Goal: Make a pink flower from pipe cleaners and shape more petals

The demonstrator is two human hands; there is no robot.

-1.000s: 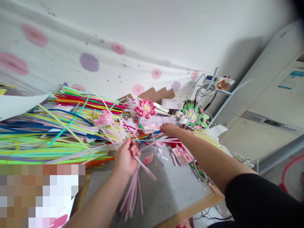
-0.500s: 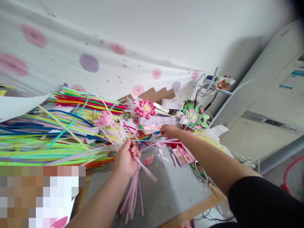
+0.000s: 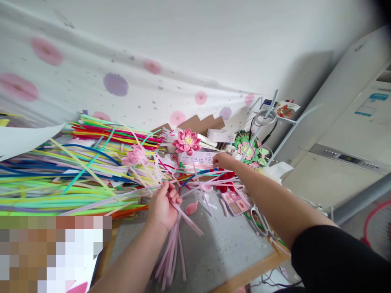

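My left hand [image 3: 164, 203] is closed around a bundle of pale pink pipe cleaners [image 3: 172, 256], whose loose ends fan downward over the grey mat. Up and to the left of that hand is a pink pipe-cleaner flower [image 3: 135, 154], with pale stems trailing toward my fingers. Stretched across to the back of the table, my right hand [image 3: 224, 161] has its fingers curled in front of a white box with handwriting [image 3: 195, 157]; whatever it may hold is hidden. A single pink petal [image 3: 192, 208] lies on the mat beside my left hand.
Piles of coloured pipe cleaners [image 3: 61, 197] cover the left side. A darker pink flower [image 3: 187, 141] and a green one [image 3: 247, 148] stand at the back. A pink palette [image 3: 235, 202] and scissors [image 3: 258, 219] lie below my right forearm, on the grey mat [image 3: 226, 248].
My right hand has shifted a little to the right along the back of the table. My left hand keeps its grip on the pale pink pipe cleaners, nearly still.
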